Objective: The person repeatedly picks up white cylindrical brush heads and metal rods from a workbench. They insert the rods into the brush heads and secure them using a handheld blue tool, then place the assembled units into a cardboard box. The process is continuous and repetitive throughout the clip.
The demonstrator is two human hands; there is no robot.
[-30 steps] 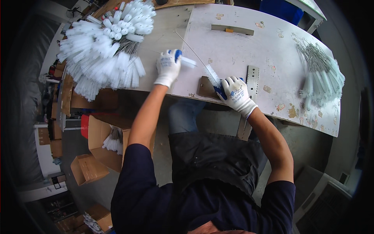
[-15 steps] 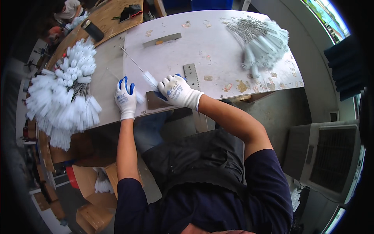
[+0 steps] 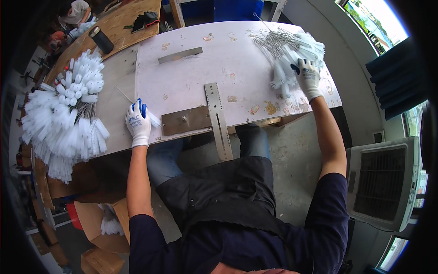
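Observation:
My left hand (image 3: 138, 122), in a white glove with blue fingertips, is closed around a white-bristled brush (image 3: 155, 121) near the table's front edge. The brush's thin wire stem (image 3: 124, 94) points up and left. At the far right, my gloved right hand (image 3: 310, 78) rests on a heap of white brushes (image 3: 284, 76) with twisted wire stems. Its thumb stands away from the outstretched fingers. One looped wire (image 3: 262, 20) juts beyond the other stems toward the back edge. A slotted, perforated metal strip (image 3: 218, 119) crosses a flat metal plate (image 3: 186, 121) between my hands.
A large pile of white brushes (image 3: 54, 130) covers the table's left end. A curved metal bar (image 3: 180, 55) lies farther back. On the wooden table (image 3: 125, 39) stands a dark bottle (image 3: 101, 40). Cardboard boxes (image 3: 86, 223) sit below left. Another person (image 3: 75, 13) is at the far left.
My right hand has moved from the metal plate to the heap on the right, and the brush it held has left the middle. My left hand still holds its brush.

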